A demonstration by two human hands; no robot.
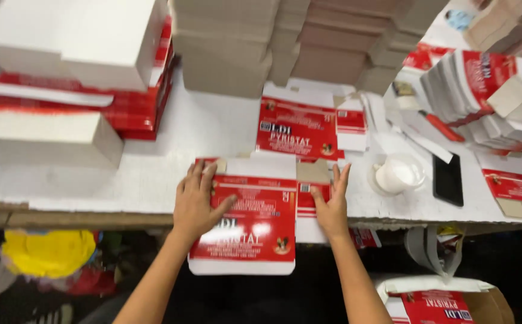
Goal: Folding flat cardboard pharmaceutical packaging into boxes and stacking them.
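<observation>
The left hand [196,204] lies flat on a red and white flattened carton blank [246,225], with the fingers spread and the palm pressing down on its left part — it does not close around anything. The right hand [331,207] is on the right edge of the same blank, where a brown cardboard flap [312,173] stands out; the thumb rests on the red printed side and the other fingers stretch upward, open, beside the flap. If the thumb pinches the edge or only touches it, I cannot tell.

The blank lies at the front edge of the white worktable [153,174], and its lower half hangs over the edge toward the person. Just behind it, a second flat blank [300,129] of the same kind lies on the table, printed side up.

To the right of the right hand there is a small white cup [398,174], and next to it a black phone [448,179] lying flat. Further right — stacks of folded red and white blanks [462,84]. At the back stand piles of plain grey-brown cardboard boxes [285,42]. On the left side are white closed boxes [75,36] on top of red ones. Under the table, on the left, something yellow [48,252] is seen, blurred.
</observation>
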